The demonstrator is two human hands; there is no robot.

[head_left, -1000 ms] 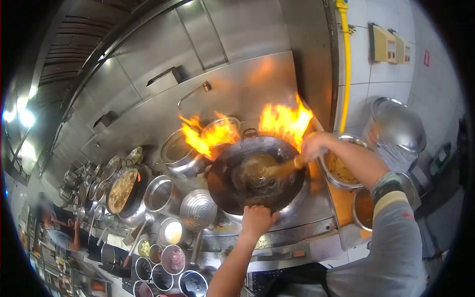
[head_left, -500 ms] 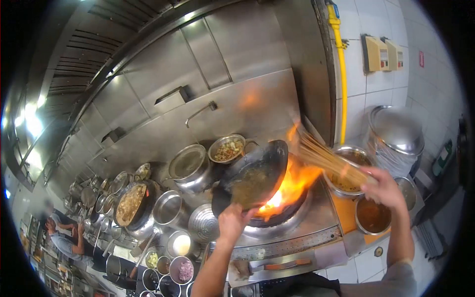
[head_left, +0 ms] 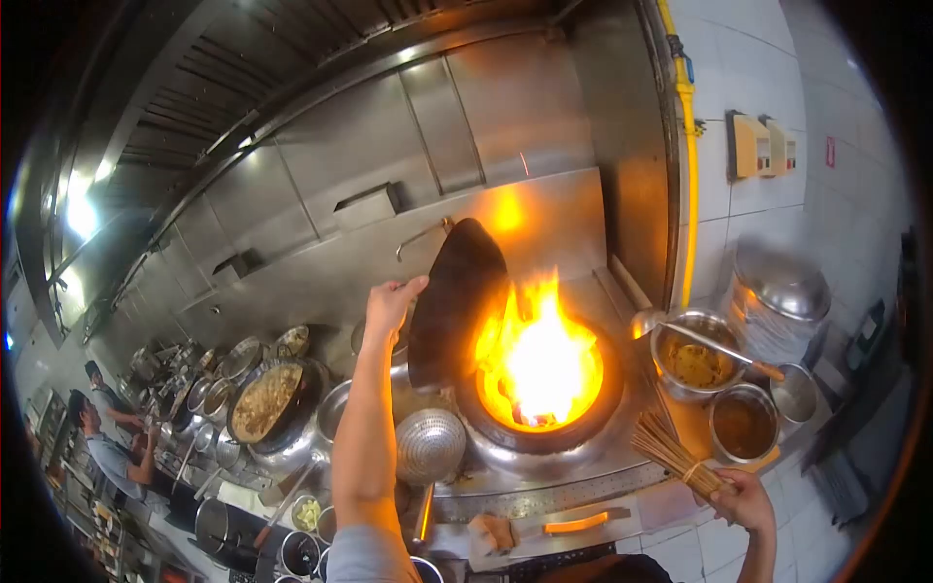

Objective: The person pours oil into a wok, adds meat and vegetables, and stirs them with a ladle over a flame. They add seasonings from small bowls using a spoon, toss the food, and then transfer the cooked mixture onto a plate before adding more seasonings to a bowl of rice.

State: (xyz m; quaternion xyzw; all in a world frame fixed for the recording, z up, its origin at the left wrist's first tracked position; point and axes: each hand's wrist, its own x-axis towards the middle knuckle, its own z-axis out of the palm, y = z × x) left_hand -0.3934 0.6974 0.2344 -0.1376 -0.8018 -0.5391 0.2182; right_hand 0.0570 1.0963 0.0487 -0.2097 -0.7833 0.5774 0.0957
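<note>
My left hand [head_left: 394, 303] is closed on the rim of a black wok [head_left: 455, 306], which stands tilted steeply on edge at the left of the burner. Tall flames [head_left: 544, 364] rise from the round burner [head_left: 486, 428] and lick the wok's right side. Low on the right, my right hand [head_left: 746, 500] grips a bamboo wok brush [head_left: 669, 455], a bundle of thin sticks tied with a band. Its splayed end points left, over the front of the range. Near this hand stands a pot of reddish-brown liquid [head_left: 744, 422].
A ladle [head_left: 714, 345] lies across a steel pot [head_left: 698, 360] at the right. Left of the burner sits a perforated strainer [head_left: 431, 444]. Further left, another wok [head_left: 267, 403] holds food. Two people [head_left: 119, 452] stand at the far left. A faucet [head_left: 424, 236] projects from the back wall.
The wok has risen off the burner and tipped up leftward with my left hand. The flames have grown. My right hand and the brush have moved down, away from the fire.
</note>
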